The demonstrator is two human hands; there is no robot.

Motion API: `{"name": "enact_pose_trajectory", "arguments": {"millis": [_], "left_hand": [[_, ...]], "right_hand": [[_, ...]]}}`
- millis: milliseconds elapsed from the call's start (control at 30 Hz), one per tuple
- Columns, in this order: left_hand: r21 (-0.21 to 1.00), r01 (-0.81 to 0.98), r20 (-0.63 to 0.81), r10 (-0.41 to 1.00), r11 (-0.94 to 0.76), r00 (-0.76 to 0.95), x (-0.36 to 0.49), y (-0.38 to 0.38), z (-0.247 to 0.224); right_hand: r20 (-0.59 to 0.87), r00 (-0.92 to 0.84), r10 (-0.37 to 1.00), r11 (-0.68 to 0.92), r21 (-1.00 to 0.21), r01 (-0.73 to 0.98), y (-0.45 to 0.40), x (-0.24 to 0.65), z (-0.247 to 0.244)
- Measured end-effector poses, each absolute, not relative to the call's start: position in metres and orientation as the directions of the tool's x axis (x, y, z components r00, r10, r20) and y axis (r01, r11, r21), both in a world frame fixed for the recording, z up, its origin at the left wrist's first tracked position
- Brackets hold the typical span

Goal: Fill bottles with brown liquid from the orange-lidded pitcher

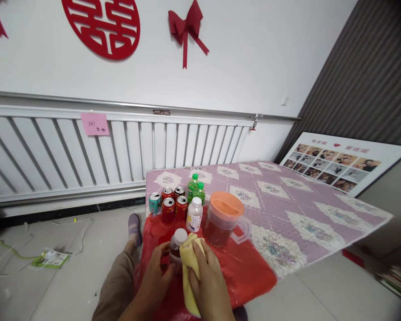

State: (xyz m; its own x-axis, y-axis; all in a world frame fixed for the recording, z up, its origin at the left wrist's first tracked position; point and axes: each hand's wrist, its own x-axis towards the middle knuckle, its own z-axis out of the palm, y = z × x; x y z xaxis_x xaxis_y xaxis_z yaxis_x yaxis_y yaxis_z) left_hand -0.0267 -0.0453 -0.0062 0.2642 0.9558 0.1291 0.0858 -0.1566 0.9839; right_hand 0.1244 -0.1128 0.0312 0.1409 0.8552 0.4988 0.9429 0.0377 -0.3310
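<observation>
Two hands met at one small bottle (pixel 176 255) with a white cap, low in the middle of the view, over the near part of the red plastic sheet (pixel 247 278). That bottle stood between the hands, with its long side going up and down and its cap on top. The left hand (pixel 157 269) was on the left of it, with fingers and thumb curled in close. They seemed to touch the bottle, but it was hard to tell how tight they were. The right hand (pixel 205 276) was on the right of it, with its fingers wrapped around a folded yellow cloth (pixel 189 272). The top of the cloth came right beside the cap, so the cloth was between the bottle and the right hand. This made the left hand's bare fingers the nearer ones to the bottle. Its bottom was hidden, so what it stood on could not be seen. Just past the hands, on the far side, was a white bottle (pixel 194 216). To the left of that were five cans (pixel 168 214), and behind it were two green bottles (pixel 199 192). A big jug (pixel 217 232) with an orange lid (pixel 226 205) stood to the right.
</observation>
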Motion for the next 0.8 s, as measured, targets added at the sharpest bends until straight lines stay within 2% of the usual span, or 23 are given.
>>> {"name": "enact_pose_trajectory", "arguments": {"millis": [100, 167, 267, 333, 433, 633, 733, 800], "left_hand": [[0.983, 0.101, 0.114, 0.942, -0.153, 0.316, -0.034, -0.028, 0.005], [0.981, 0.092, 0.117, 0.905, -0.169, 0.409, -0.038, -0.015, 0.016], [0.981, 0.085, 0.081, 0.764, -0.175, 0.640, -0.041, -0.002, 0.027], [0.987, 0.059, 0.067, 0.711, -0.152, 0.700, -0.040, 0.000, 0.027], [0.988, 0.040, 0.091, 0.768, -0.150, 0.634, -0.033, -0.004, 0.014], [0.934, 0.153, 0.263, 0.910, -0.324, 0.320, -0.014, -0.014, -0.013], [0.920, 0.215, 0.288, 0.938, -0.327, 0.191, -0.008, -0.017, -0.017], [0.929, 0.195, 0.291, 0.946, -0.315, 0.144, -0.005, -0.019, -0.018]], "right_hand": [[0.490, 0.123, 0.863, 0.052, -0.328, 0.943, -0.115, 0.125, 0.033], [0.491, 0.117, 0.863, 0.058, -0.327, 0.943, -0.117, 0.124, 0.034], [0.490, 0.121, 0.864, 0.051, -0.323, 0.945, -0.120, 0.121, 0.035], [0.485, 0.132, 0.864, 0.038, -0.325, 0.945, -0.121, 0.120, 0.035], [0.482, 0.146, 0.864, 0.020, -0.322, 0.946, -0.123, 0.118, 0.035], [0.488, 0.112, 0.866, 0.025, -0.266, 0.964, -0.125, 0.113, 0.035], [0.495, 0.066, 0.866, 0.056, -0.226, 0.973, -0.126, 0.109, 0.030], [0.504, 0.043, 0.862, 0.067, -0.198, 0.978, -0.127, 0.107, 0.025]]}}
